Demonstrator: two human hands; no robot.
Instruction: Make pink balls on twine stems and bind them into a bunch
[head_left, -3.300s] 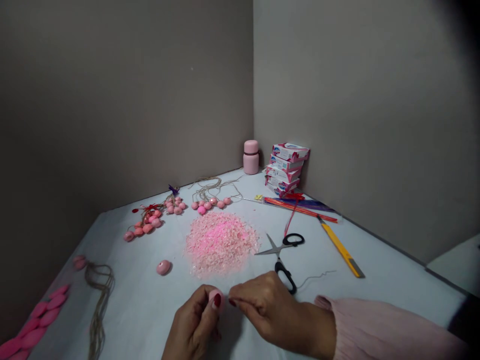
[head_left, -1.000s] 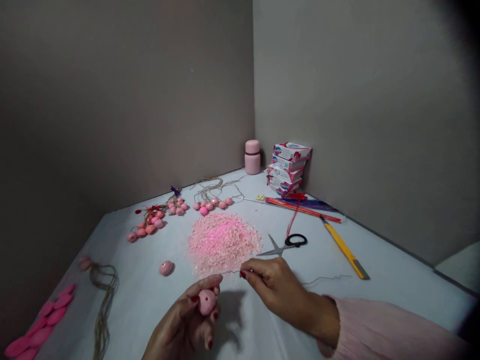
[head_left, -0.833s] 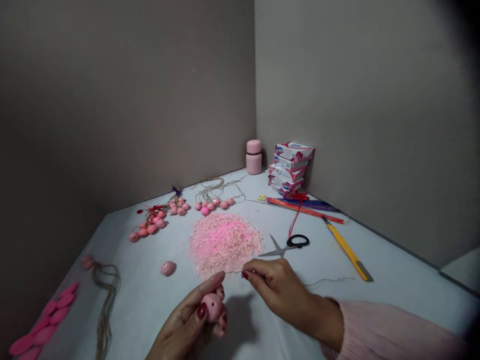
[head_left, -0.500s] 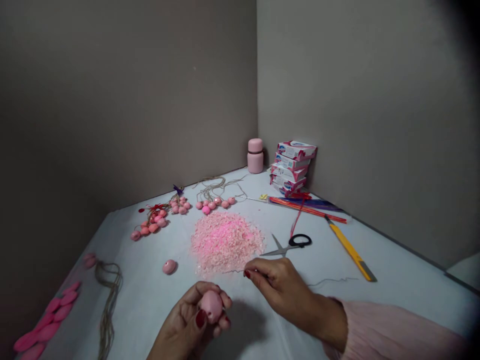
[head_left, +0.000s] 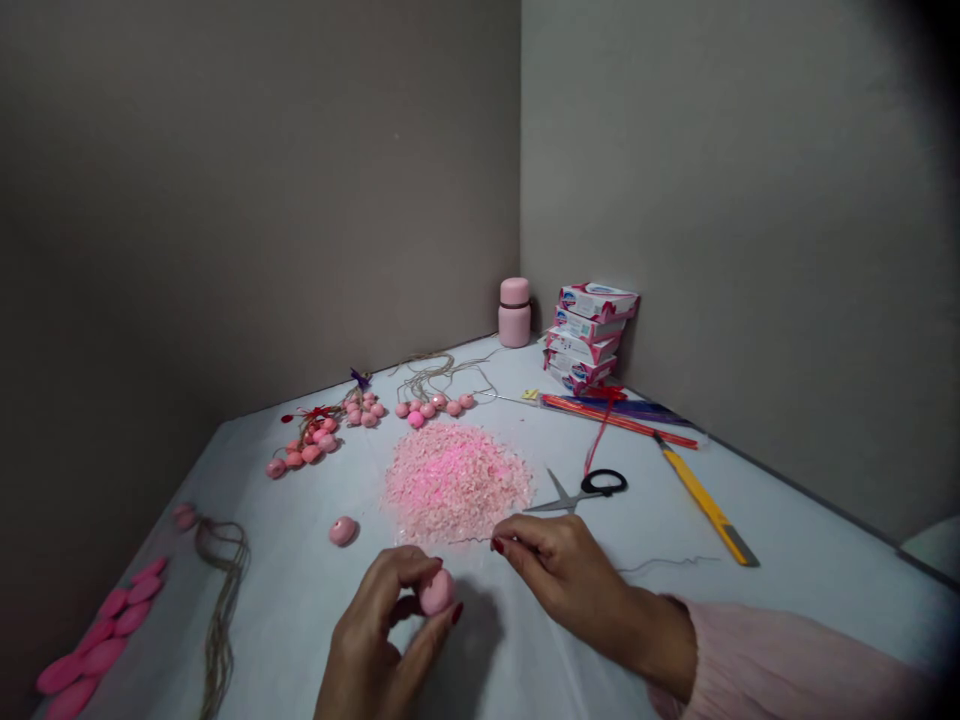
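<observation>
My left hand (head_left: pixel 382 640) is closed round a round pink bead (head_left: pixel 436 592), pinched between thumb and fingertips just above the white table (head_left: pixel 787 590). My right hand (head_left: pixel 559 570) pinches a thin wire (head_left: pixel 472 541) whose free end points left toward the bead; its tail trails right across the table behind my wrist. A small gap separates the wire tip from the bead. Just beyond both hands lies a heap of pink shavings (head_left: pixel 454 480).
Scissors (head_left: pixel 581 490) and a yellow utility knife (head_left: pixel 705 505) lie right of the heap. A loose pink bead (head_left: pixel 343 530), strung bead clusters (head_left: pixel 322 435), twine (head_left: pixel 221 590), pink petals (head_left: pixel 97 645), a pink jar (head_left: pixel 514 312), stacked boxes (head_left: pixel 589 335) and coloured sticks (head_left: pixel 615 415) lie around.
My left hand has turned the bead in its fingers and brought it from palm-up to a fingertip pinch nearer the wire. My right hand has stayed almost still, holding the wire.
</observation>
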